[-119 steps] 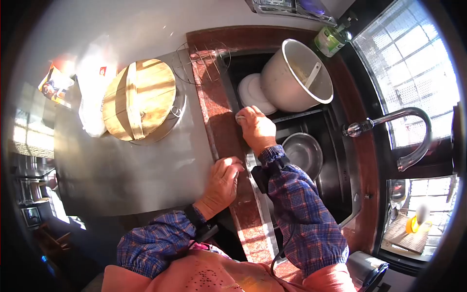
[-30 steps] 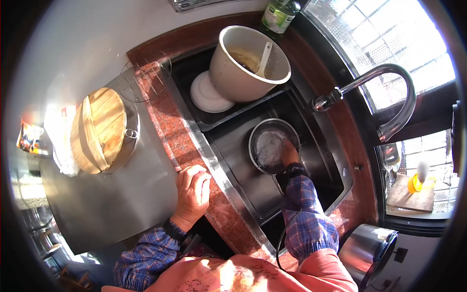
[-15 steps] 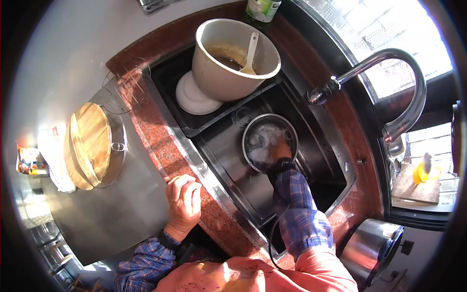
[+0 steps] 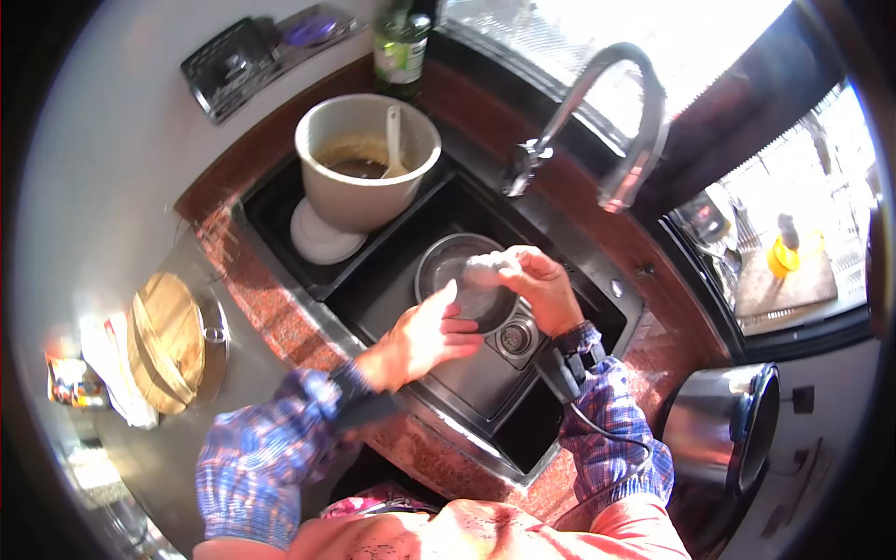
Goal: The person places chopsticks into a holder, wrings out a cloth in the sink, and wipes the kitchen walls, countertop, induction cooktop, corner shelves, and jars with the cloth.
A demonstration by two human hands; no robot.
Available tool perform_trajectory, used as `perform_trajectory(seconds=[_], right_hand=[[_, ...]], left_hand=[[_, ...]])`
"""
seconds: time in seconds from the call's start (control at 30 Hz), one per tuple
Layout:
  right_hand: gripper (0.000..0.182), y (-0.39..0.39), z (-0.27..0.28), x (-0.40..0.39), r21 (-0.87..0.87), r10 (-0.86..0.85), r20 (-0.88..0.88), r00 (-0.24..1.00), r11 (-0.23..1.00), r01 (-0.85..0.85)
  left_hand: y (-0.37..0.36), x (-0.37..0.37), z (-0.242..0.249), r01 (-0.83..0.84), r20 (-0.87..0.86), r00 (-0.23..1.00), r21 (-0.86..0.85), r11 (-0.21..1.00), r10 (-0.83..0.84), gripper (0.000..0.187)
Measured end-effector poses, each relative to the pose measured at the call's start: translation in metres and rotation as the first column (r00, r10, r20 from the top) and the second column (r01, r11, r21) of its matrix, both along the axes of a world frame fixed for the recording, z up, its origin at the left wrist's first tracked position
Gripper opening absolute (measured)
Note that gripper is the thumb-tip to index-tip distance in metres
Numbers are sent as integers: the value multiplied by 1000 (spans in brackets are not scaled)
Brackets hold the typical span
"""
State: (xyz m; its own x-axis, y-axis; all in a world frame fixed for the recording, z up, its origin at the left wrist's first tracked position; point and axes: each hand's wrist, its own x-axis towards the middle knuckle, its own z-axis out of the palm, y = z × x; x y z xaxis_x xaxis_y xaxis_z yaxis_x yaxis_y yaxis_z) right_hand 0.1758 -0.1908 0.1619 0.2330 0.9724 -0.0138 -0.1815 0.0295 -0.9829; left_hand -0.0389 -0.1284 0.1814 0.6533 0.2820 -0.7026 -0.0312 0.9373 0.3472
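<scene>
Glaring window (image 4: pixel 616 47) light, fisheye-bent dark edges, slightly blurred hands (image 4: pixel 425 341).

The left hand (image 4: pixel 425 341) is reaching over with its thumb up and its fingers apart. The right hand (image 4: pixel 541 287) is bending at the wrist and pinching its fingers and thumb together. Both arms are stretching forward, and the hands are facing each other.

Bright windows (image 4: pixel 616 47), grey wall (image 4: pixel 121 121), dark frames (image 4: pixel 737 121), reddish stone counter (image 4: pixel 252 280)
</scene>
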Motion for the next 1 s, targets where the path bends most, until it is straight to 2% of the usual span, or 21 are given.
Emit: perform_trajectory(seconds=[0.03,0.07,0.1,0.17,0.23,0.27,0.33,0.4,0.43,0.5,0.57,0.6,0.63,0.7,0.73,0.83,0.9,0.93,0.97,1.0], right_hand=[[11,-7,12,-7,14,-18,30,999,1000,18],[12,-14,13,-9,58,8,147,989,998,-16],[14,-22,15,-8,96,14,269,963,995,-41],[18,-45,36,-15,-54,158,295,942,987,-149],[23,-62,33,-14,-73,226,327,918,974,-214],[27,-69,47,-15,-129,206,306,929,976,-173],[28,-68,39,0,-144,88,253,963,988,-52],[31,-63,44,13,-196,-28,142,989,979,56],[32,-58,42,21,-253,-47,164,985,963,88],[40,-48,11,35,-230,-54,373,926,962,149],[49,-46,-3,16,-215,-96,-18,995,972,90],[61,-50,6,8,-227,-37,-184,982,974,-6],[60,-56,28,-6,-145,3,-436,900,987,-73],[55,-48,16,-9,31,204,-509,836,975,-219],[45,-44,13,-8,69,245,-496,833,968,-243],[34,-32,21,-9,56,248,-485,838,966,-253],[27,-28,25,-13,30,193,-473,859,979,-203],[27,-24,23,-13,18,201,-444,873,976,-216],[26,-20,22,-13,5,208,-415,886,974,-227],[25,-20,24,-15,-26,185,-354,917,978,-208]], left_hand=[[6,24,-9,-66,-73,996,-178,982,54,75],[11,41,-19,-100,-78,993,-174,980,88,83],[18,45,-52,39,235,972,-90,995,-17,86],[20,57,-60,3,156,988,76,997,-15,91],[23,61,-71,117,251,965,-178,977,-70,85],[26,59,-91,169,214,967,-140,976,-137,85],[13,51,-59,287,274,928,-96,953,-252,80],[-1,47,-38,277,296,921,-46,960,-251,67],[-1,48,-44,305,295,913,-37,952,-281,67],[7,49,-59,424,274,838,219,879,-472,66],[4,50,-49,476,264,815,204,856,-516,64],[-4,50,-31,478,335,800,148,866,-498,63],[-10,52,-20,479,404,784,90,873,-472,63],[-15,44,-22,444,414,800,75,893,-433,66],[-15,38,-24,463,408,798,55,885,-443,65],[-13,32,-17,505,393,789,23,863,-472,64],[-11,33,-7,566,431,727,67,822,-535,58],[-9,35,-5,576,393,742,42,817,-543,48],[-9,36,-2,581,393,738,44,813,-549,48],[-9,38,1,604,321,729,113,789,-604,43]])
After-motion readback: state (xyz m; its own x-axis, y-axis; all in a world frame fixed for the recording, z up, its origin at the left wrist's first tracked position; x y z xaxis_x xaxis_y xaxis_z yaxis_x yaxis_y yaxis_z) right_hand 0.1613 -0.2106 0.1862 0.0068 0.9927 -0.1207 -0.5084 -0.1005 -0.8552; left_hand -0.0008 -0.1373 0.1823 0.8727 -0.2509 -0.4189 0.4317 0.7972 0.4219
